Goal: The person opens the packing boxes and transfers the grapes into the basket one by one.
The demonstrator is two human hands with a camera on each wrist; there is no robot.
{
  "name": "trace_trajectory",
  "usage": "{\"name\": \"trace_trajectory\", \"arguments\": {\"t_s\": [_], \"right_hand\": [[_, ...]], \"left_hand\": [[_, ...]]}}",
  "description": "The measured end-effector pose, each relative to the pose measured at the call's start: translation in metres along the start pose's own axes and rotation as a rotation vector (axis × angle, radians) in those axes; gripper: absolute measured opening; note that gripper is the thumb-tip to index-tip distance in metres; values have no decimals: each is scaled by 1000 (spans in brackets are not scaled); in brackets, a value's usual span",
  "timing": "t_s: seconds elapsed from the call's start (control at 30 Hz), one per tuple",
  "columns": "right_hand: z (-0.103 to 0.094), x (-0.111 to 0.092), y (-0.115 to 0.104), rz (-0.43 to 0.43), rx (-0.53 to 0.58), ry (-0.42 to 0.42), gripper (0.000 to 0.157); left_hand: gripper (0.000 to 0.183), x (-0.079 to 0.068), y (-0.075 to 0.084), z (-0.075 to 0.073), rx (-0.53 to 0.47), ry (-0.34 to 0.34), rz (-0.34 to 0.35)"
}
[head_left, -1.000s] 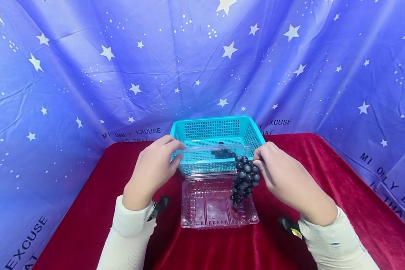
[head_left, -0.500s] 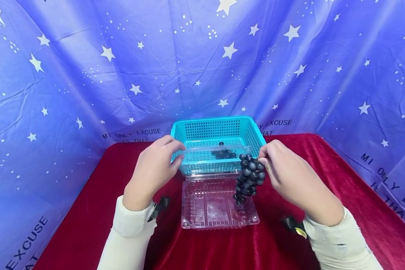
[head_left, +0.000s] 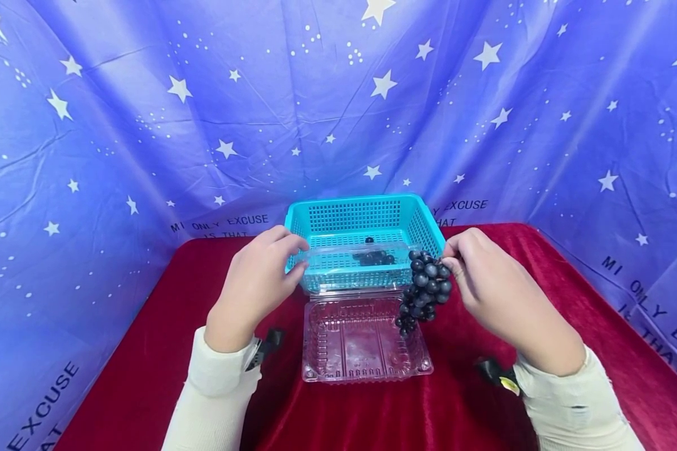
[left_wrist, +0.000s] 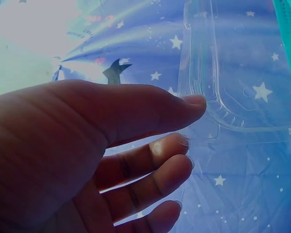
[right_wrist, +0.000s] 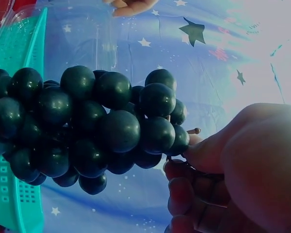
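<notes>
A bunch of dark grapes (head_left: 429, 282) hangs by its stem from my right hand (head_left: 493, 294), over the right side of a clear plastic clamshell box (head_left: 350, 344). In the right wrist view, thumb and fingers pinch the stem at the end of the grapes (right_wrist: 121, 131). My left hand (head_left: 259, 285) pinches the corner of the box's raised lid (head_left: 330, 254) between thumb and fingers. The left wrist view shows that lid corner (left_wrist: 220, 109) at the thumb tip, the other fingers loosely bent below. The box's base lies flat.
Behind the lid stands a turquoise plastic basket (head_left: 355, 205), with more dark grapes (head_left: 375, 257) in it, seen through the clear lid. A red velvet cloth (head_left: 203, 388) covers the table. A blue star-patterned curtain (head_left: 338, 113) surrounds the table's back and sides.
My right hand has moved to the right and slightly up, and the hanging grapes have gone with it toward the box's right edge. The left hand and lid have stayed still.
</notes>
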State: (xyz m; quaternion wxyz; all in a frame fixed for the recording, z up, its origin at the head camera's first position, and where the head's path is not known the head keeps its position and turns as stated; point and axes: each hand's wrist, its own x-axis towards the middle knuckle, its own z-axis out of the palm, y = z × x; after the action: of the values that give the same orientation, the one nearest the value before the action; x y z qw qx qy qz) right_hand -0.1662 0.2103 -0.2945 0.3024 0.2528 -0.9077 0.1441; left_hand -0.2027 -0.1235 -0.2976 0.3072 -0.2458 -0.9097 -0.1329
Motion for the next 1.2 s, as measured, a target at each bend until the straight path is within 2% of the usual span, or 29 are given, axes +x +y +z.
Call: {"name": "trace_trajectory", "arguments": {"t_s": [0.53, 1.0, 1.2], "right_hand": [[-7, 0, 7, 54, 7, 13, 13], [-14, 0, 14, 60, 38, 93, 10], [-16, -1, 15, 103, 29, 104, 9]], "left_hand": [[19, -1, 1, 0, -1, -16, -32], [17, -1, 2, 0, 3, -22, -35], [17, -1, 2, 0, -1, -14, -31]]}}
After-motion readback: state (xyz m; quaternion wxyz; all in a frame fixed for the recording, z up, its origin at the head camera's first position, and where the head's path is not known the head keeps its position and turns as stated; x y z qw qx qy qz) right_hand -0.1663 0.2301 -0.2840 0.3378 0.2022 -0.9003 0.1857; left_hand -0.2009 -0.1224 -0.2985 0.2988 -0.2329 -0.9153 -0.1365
